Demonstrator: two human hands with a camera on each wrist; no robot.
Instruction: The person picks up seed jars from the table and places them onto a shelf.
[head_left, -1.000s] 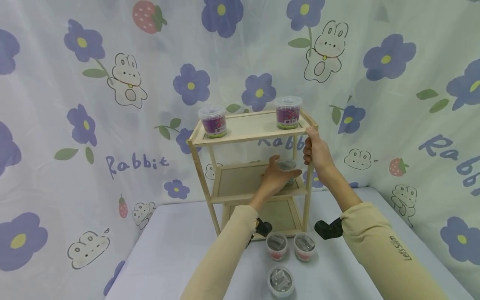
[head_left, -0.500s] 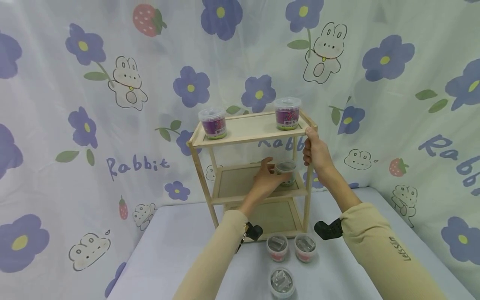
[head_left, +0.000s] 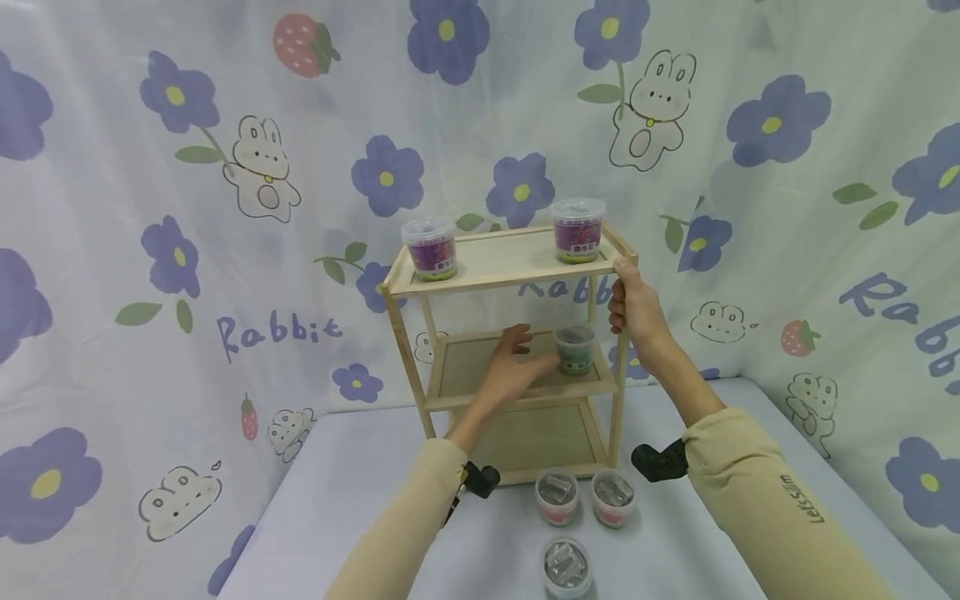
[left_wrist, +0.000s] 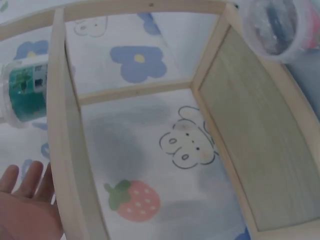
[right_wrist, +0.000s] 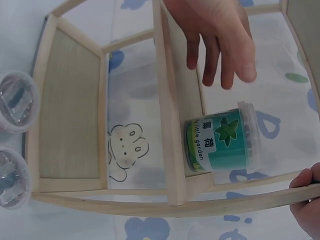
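Note:
A plastic cup with a green label [right_wrist: 215,142] and clear lid stands on the middle tier of a wooden shelf rack [head_left: 510,283], near its right end. My left hand [head_left: 513,367] is to the left of this cup, over the same tier. Its fingers are spread and hold nothing; a gap to the cup shows in the right wrist view. My right hand [head_left: 641,308] grips the rack's right front post just below the top tier. Two purple-labelled cups, one on the left [head_left: 431,250] and one on the right [head_left: 577,233], stand on the top tier.
On the white table [head_left: 337,492], two pink-labelled cups [head_left: 557,497] [head_left: 613,498] stand at the rack's front foot. Another lidded cup [head_left: 566,568] is closer to me. A patterned curtain [head_left: 225,250] hangs behind the rack.
My left hand has let go of the green-labelled cup and drawn back to the left, its fingers spreading. The cup stays on the middle tier. My right hand keeps its grip on the post.

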